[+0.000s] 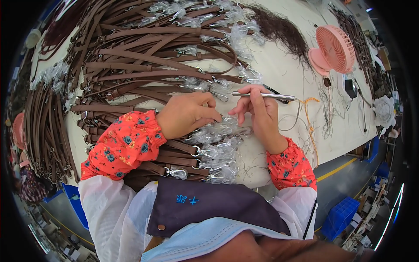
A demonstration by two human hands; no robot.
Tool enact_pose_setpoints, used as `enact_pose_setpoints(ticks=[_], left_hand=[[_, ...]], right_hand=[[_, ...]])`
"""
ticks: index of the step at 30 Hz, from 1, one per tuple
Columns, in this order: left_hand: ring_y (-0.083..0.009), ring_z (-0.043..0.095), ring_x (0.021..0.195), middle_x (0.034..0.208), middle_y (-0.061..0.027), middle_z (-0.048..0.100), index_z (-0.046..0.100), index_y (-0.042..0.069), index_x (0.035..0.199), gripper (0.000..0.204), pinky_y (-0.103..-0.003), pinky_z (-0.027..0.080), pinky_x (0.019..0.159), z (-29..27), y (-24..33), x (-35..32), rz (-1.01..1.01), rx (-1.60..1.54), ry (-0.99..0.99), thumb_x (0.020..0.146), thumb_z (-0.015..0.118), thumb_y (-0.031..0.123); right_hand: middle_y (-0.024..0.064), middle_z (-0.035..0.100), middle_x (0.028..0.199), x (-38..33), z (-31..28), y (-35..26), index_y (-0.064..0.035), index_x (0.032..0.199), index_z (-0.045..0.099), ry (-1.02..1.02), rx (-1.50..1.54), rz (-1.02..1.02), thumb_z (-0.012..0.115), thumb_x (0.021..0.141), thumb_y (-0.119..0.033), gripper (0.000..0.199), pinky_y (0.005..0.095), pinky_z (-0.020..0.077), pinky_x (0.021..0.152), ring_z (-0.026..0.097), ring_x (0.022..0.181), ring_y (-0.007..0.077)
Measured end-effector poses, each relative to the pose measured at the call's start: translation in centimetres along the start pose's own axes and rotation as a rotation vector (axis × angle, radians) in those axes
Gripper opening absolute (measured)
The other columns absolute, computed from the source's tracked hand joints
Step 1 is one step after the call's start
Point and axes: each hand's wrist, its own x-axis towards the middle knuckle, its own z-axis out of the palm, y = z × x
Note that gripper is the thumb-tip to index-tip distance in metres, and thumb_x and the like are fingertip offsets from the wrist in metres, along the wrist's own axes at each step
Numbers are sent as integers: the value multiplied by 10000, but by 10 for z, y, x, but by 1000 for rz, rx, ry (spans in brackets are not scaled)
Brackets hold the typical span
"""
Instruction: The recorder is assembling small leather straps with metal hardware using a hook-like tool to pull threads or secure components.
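Brown straps [144, 72] are heaped across the table, and many of their metal snap hooks are wrapped in clear plastic [216, 131]. My left hand [187, 112] is over the wrapped hooks, thumb and forefinger pinched together; what lies between the fingertips is too small to make out. My right hand [262, 115] is just to its right, closed around a slim silver pen-shaped tool [266, 95]. A thin cord trails from the right end of this tool, and its tip points left toward the straps. Bare snap hooks [179, 173] show near my apron.
A pink fan [334, 50] stands at the far right of the white table [279, 52]. Dark thread [279, 28] lies tangled at the back. An orange cord [310, 126] runs right of my right hand. Further straps [48, 126] hang at the left; a blue crate [340, 218] sits on the floor.
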Motion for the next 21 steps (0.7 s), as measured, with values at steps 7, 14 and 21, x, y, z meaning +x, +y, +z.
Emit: enact_pose_setpoints(ticks=[7, 14, 21], left_hand=[[-264, 606, 798, 866, -45, 579, 623, 91, 894, 104, -367, 488, 665, 3, -4, 1, -60, -89, 17, 815, 686, 118], [-88, 552, 678, 801, -27, 579, 592, 2, 905, 68, -248, 458, 609, -7, -6, 2, -255, -350, 41, 900, 619, 65], [-45, 498, 664, 782, 5, 560, 586, 7, 917, 85, -217, 430, 578, -9, -8, 1, -305, -393, 21, 910, 617, 85]], right_hand=[[77, 631, 718, -3, 0, -4, 5, 1052, 588, -50, -69, 79, 401, 1038, -351, 402, 208, 439, 531, 543, 546, 89], [33, 622, 693, -4, 3, -6, -22, 1023, 632, -194, -197, 173, 427, 1026, -375, 408, 200, 409, 502, 512, 530, 56], [19, 619, 681, -2, 4, -3, -34, 1024, 627, -234, -227, 139, 423, 1026, -374, 397, 201, 396, 486, 501, 515, 48]])
